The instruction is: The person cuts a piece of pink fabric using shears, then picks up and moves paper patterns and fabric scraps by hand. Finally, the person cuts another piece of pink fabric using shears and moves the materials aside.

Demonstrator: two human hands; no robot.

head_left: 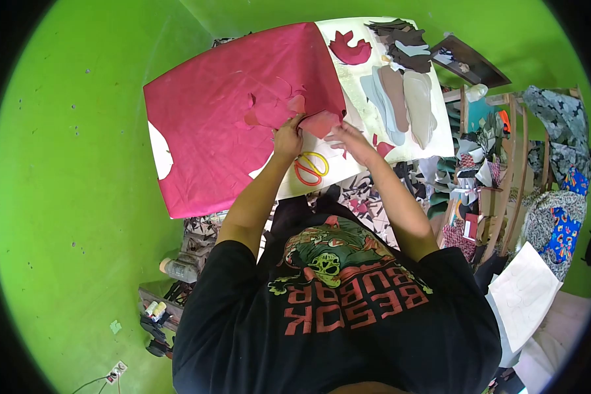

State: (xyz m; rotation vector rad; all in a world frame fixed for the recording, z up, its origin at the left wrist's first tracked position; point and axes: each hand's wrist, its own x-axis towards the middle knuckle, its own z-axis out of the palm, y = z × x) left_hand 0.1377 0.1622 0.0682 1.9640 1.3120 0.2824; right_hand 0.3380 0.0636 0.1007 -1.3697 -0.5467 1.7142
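A large dark-pink sheet of material [223,85] covers most of the white table, its near edge cut into curves. My left hand [287,139] is closed at that cut edge, thumb and fingers pinching the material. Just to its right a lighter red flap [322,123] lies with its underside showing. My right hand [351,141] is beside the flap's right end, fingers stretched out and apart; whether the fingertips touch it is hard to see. A pair of scissors [310,169] with yellow and orange handles lies just below my hands, blades hidden.
Red cut pieces [350,48], dark pieces [407,49] and grey and brown sole-shaped pieces [394,102] lie on the table's right side. A cluttered wooden rack [505,177] stands at right. Scraps [361,203] litter the floor. A green wall [65,164] borders the left.
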